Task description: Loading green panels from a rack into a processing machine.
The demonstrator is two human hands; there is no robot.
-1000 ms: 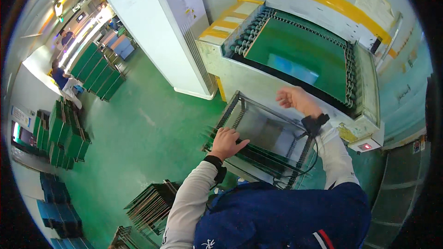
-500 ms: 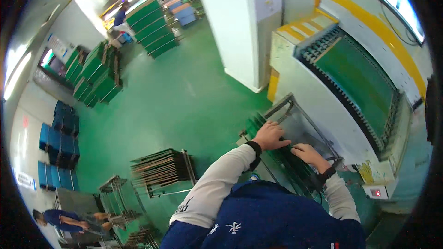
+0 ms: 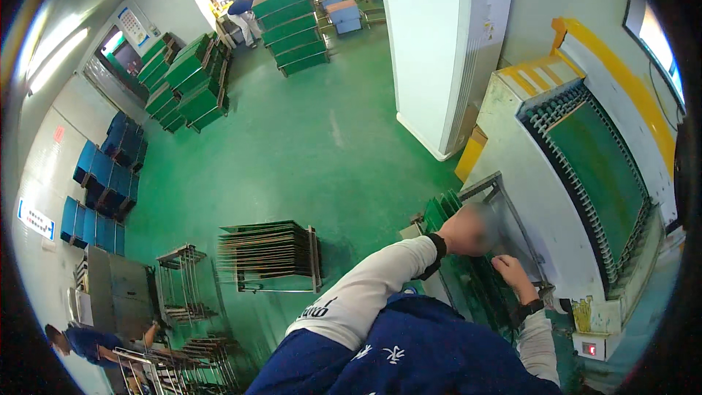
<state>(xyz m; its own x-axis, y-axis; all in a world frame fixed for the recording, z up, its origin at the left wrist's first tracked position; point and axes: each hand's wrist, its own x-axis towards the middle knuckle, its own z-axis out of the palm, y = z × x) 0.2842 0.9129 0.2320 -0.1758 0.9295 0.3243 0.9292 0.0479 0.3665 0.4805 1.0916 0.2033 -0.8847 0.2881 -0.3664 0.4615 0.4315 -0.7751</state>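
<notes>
Several thin green panels (image 3: 441,209) stand on edge, close together, in a metal rack (image 3: 523,230) beside the machine. Over the top edges of these panels is my left hand (image 3: 468,234); its fingers are smeared, so their grip does not show. My right hand (image 3: 515,273) is just nearer and to the right, its fingers curled and pressed together by the panel edges. What lies between those fingertips is too small to make out. Dark wristbands circle both wrists.
On the right, the machine's sloping roller bed (image 3: 578,183) carries a wide green panel (image 3: 603,168). A rack of brown-edged panels (image 3: 267,252) stands left of me. Green stacks (image 3: 292,25), a white column (image 3: 428,51) and a person (image 3: 245,14) are farther off; another person (image 3: 91,344) is among metal racks (image 3: 183,285) at lower left.
The whole view has shifted, so the machine and rack appear farther right and lower. Both hands stay by the green panels; the left hand has become blurred.
</notes>
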